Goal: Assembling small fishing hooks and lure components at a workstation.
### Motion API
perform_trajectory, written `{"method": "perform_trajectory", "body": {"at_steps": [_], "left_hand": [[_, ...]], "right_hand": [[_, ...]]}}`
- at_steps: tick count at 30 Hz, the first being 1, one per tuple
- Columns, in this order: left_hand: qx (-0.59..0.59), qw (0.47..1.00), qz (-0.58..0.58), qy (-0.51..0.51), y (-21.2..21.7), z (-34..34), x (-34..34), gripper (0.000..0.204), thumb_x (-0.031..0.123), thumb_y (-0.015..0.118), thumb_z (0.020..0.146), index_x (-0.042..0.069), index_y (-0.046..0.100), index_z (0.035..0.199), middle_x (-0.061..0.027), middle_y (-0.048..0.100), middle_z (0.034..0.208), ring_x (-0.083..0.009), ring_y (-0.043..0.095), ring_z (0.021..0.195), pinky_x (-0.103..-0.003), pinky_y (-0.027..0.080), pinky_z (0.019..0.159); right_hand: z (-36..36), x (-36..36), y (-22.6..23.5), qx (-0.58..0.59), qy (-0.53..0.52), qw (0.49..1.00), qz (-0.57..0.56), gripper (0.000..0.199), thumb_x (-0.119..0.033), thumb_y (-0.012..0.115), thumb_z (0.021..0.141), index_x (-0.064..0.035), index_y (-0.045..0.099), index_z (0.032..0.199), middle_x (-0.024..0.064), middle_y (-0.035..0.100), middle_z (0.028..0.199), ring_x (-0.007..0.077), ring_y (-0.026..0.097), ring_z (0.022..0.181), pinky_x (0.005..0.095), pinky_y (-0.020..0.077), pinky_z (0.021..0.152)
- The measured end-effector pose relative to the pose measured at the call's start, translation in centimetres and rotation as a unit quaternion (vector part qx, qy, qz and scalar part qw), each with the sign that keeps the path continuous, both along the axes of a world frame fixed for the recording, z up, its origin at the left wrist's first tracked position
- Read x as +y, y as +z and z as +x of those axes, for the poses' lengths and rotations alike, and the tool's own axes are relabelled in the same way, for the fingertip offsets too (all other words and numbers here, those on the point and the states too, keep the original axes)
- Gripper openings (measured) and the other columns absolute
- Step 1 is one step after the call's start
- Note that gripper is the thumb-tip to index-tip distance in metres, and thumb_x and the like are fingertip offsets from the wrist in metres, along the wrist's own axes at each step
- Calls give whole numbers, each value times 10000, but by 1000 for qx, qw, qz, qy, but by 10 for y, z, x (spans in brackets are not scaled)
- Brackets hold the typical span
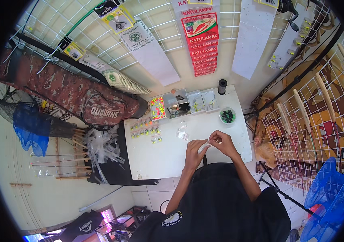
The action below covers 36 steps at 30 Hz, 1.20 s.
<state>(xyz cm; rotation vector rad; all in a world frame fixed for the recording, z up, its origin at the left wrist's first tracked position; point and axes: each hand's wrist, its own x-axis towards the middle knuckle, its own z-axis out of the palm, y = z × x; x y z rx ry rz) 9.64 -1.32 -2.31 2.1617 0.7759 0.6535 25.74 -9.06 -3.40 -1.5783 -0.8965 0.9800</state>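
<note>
Nearest, over the near edge of the white desk (162,161), the left hand (195,153) has its fingers closed around a slim white piece (202,148), too small to identify further. The piece slants up out of that grip, and its upper end lies at the fingertips of the right hand (222,144), whose thumb and fingers are drawn narrowly together; whether they pinch it too, I cannot tell.

Just beyond the left hand, clear plastic packets (182,132) lie flat around the middle of the desk. Toward the left edge, small packets with yellow and orange bits (145,128) are laid out in rows. Near the right edge stands a round clear tub (228,116) of dark green pieces.

Along the far edge, a compartment of neon beads (158,108) adjoins open white trays (192,103), and a black spool (222,86) stands upright by the far right corner. Beyond the desk, a strip of red bait packets (200,40) hangs against a white wire grid (162,25).
</note>
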Motion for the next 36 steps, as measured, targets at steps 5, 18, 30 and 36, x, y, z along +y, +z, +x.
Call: {"method": "perform_trajectory", "body": {"at_steps": [5, 18, 30, 36], "left_hand": [[-17, 999, -22, 19, 0, 1, 8, 205, 125, 734, 808, 65, 721, 1003, -81, 702, 969, -252, 627, 960, -363, 425, 896], [-15, 993, -31, 114, -1, -14, 31, 205, 164, 788, 761, 76, 743, 940, -57, 704, 971, -220, 629, 937, -359, 431, 869], [19, 982, -43, 182, 3, -43, 38, 370, 126, 837, 693, 72, 719, 1040, -70, 688, 942, -203, 637, 877, -338, 476, 833], [26, 983, -78, 161, -8, -48, 37, 387, 195, 833, 708, 89, 704, 1056, -61, 688, 981, -218, 632, 883, -363, 462, 842]], "right_hand": [[29, 3, -18, -18, -39, 999, -4, 140, -88, 717, 828, -38, 640, 934, 40, 686, 851, 106, 641, 758, 255, 507, 681], [115, 166, -96, -121, -80, 989, -41, 36, 8, 641, 802, 29, 661, 825, 110, 665, 712, 195, 645, 476, 293, 507, 417], [103, 202, -139, -325, -142, 928, -117, 63, -57, 644, 756, -49, 676, 809, 189, 685, 811, 371, 673, 796, 441, 545, 731], [104, 200, -142, -337, -141, 920, -139, 111, -50, 638, 755, -59, 689, 853, 189, 685, 849, 365, 672, 825, 434, 543, 752]]}}
